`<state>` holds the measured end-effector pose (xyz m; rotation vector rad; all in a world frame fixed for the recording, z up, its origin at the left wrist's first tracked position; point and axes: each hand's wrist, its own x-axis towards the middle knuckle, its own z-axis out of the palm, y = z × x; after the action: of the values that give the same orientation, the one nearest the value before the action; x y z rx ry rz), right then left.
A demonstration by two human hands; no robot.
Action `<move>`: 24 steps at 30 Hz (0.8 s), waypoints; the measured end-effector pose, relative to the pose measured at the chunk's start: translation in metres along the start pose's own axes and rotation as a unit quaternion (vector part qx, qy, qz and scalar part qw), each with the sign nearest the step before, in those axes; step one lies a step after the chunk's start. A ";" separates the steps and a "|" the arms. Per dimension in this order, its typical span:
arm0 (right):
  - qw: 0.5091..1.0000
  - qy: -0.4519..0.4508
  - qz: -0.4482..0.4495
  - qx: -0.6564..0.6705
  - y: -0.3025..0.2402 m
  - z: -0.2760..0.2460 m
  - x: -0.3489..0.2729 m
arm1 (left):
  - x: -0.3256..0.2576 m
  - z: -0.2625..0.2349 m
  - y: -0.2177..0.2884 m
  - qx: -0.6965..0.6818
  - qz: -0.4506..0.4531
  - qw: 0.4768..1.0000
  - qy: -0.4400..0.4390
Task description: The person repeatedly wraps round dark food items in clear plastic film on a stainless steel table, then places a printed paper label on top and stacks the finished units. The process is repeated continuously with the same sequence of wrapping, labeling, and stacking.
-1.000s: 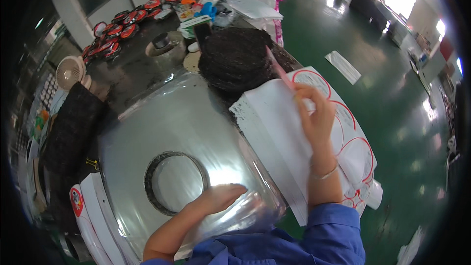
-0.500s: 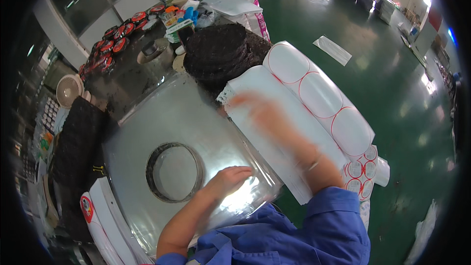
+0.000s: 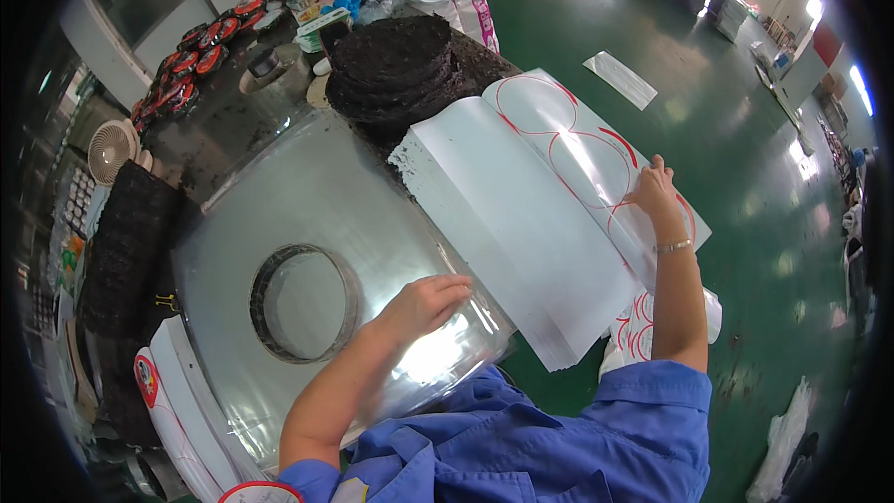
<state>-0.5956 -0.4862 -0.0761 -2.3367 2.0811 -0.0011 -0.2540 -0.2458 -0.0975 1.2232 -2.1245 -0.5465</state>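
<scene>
Left hand (image 3: 424, 303) lies flat, fingers spread, on the shiny metal table (image 3: 307, 196) beside its round opening (image 3: 305, 302). Right hand (image 3: 655, 194) rests fingers-down, gripping nothing visible, on the red-circled white sheet (image 3: 577, 158) atop the white sheet stack (image 3: 521, 233) at the table's right edge.

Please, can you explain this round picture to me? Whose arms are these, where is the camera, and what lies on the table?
The camera sits on a person's head and looks down, so the arms in blue sleeves are their own; the wide lens bends the edges. The left hand rests flat on a shiny metal table with a round hole. The right hand touches a stack of white sheets with red circles, lifting the top sheet's edge. Behind lies a pile of black discs.
</scene>
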 end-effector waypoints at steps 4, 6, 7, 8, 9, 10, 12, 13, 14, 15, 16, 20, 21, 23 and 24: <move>0.976 0.017 -0.104 0.192 -0.057 -0.012 -0.064 | 0.021 0.001 -0.003 0.030 0.048 0.997 0.046; 0.894 0.005 -0.396 0.207 -0.087 -0.005 -0.112 | 0.041 0.006 0.004 0.045 0.041 0.995 0.073; 0.874 -0.066 -0.468 0.113 -0.095 0.011 -0.123 | 0.054 0.012 0.009 0.053 0.041 0.994 0.084; 0.841 -0.167 -0.505 0.102 -0.104 0.013 -0.131 | 0.065 0.020 0.011 0.079 0.055 0.993 0.062; 0.801 -0.166 -0.553 0.160 -0.106 0.015 -0.133 | 0.077 0.029 0.014 0.104 0.068 0.991 0.039; 0.801 -0.226 -0.499 0.239 -0.105 0.010 -0.129 | 0.084 0.035 0.013 0.130 0.080 0.988 0.020; 0.817 -0.231 -0.393 0.354 -0.096 -0.015 -0.107 | 0.075 0.060 -0.006 0.184 0.045 0.979 -0.070; 0.838 -0.175 -0.337 0.393 -0.086 -0.026 -0.088 | 0.069 0.071 -0.013 0.209 0.027 0.971 -0.115; 0.868 -0.060 -0.264 0.417 -0.073 -0.028 -0.068 | 0.065 0.073 -0.015 0.201 0.022 0.972 -0.120; 0.904 0.015 -0.160 0.396 -0.062 -0.032 -0.046 | 0.066 0.073 -0.017 0.202 0.014 0.970 -0.134; 0.925 0.102 -0.129 0.343 -0.035 -0.017 -0.011 | 0.067 0.074 -0.018 0.202 0.011 0.968 -0.152; 0.967 0.149 0.005 0.206 0.036 0.031 0.049 | 0.069 0.074 -0.015 0.168 0.005 0.972 -0.164; 0.972 0.080 0.060 0.215 0.036 0.026 0.052 | 0.070 0.073 -0.016 0.166 0.011 0.974 -0.153; 0.962 0.071 0.010 0.264 0.019 -0.003 0.049 | 0.065 0.074 -0.018 0.158 0.015 0.978 -0.133; 0.946 0.038 -0.033 0.321 0.015 -0.019 0.048 | 0.066 0.073 -0.017 0.167 0.019 0.977 -0.128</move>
<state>-0.6048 -0.5353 -0.0577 -2.0091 1.6716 -0.6694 -0.3192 -0.3079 -0.1404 1.3469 -2.5312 -0.3524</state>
